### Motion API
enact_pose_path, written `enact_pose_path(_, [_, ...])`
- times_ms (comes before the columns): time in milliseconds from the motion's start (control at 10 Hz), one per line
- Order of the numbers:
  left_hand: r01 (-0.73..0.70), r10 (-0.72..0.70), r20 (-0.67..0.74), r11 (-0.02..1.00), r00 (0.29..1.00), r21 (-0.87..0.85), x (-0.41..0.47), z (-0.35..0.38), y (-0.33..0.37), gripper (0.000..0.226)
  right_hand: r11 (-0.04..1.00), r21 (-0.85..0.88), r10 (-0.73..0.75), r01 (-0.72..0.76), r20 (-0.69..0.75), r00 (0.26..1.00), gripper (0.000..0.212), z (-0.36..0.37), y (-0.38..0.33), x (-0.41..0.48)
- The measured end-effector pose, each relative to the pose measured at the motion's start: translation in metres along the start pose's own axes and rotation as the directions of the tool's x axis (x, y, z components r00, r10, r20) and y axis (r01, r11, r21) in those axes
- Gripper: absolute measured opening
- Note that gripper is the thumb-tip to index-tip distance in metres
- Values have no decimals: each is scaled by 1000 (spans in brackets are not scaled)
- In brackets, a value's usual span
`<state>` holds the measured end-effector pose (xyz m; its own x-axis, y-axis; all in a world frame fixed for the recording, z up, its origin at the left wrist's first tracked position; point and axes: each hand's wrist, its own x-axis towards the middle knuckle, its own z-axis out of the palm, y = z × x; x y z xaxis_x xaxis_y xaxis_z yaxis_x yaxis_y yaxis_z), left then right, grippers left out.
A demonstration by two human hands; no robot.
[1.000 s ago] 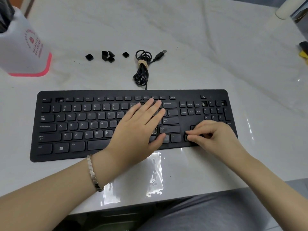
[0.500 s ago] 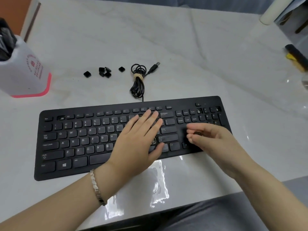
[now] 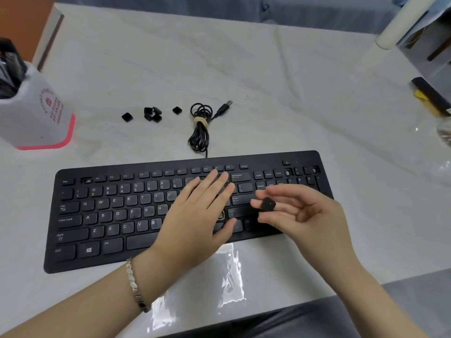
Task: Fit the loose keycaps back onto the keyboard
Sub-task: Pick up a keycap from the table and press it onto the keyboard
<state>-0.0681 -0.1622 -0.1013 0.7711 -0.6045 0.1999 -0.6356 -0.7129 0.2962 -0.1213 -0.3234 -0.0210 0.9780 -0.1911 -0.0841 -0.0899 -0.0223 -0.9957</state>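
Observation:
A black keyboard [image 3: 102, 215] lies across the white marbled table. My left hand [image 3: 195, 215] rests flat on its middle keys, fingers spread, holding nothing. My right hand [image 3: 305, 215] hovers over the keyboard's right part and pinches one black keycap [image 3: 268, 204] between thumb and fingertips. Several loose black keycaps [image 3: 152, 114] lie on the table beyond the keyboard, with one apart on the left [image 3: 127, 117] and one on the right [image 3: 177, 110]. A few key seats show bare, one near the top left [image 3: 87, 180] and some at the top right.
The keyboard's coiled cable with USB plug [image 3: 201, 125] lies beyond its top edge. A white container with a pink base [image 3: 36, 118] stands at the far left. Boxes and a white roll [image 3: 400, 25] crowd the far right. The table's front edge runs near my wrists.
My right hand has lifted off the keyboard's lower right keys and now holds a keycap up in its fingers. The view has tilted, showing more of the far table. My left hand stays put.

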Motion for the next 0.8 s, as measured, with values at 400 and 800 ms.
enact_pose_path(400, [0, 0, -10, 1000, 1000, -4, -1, 0, 0, 53, 986, 59, 155, -154, -17, 988, 24, -19, 16, -7])
enact_pose_path(800, [-5, 5, -2, 1000, 1000, -13, -2, 0, 0, 53, 985, 50, 169, -166, -54, 984, 29, -20, 19, -6])
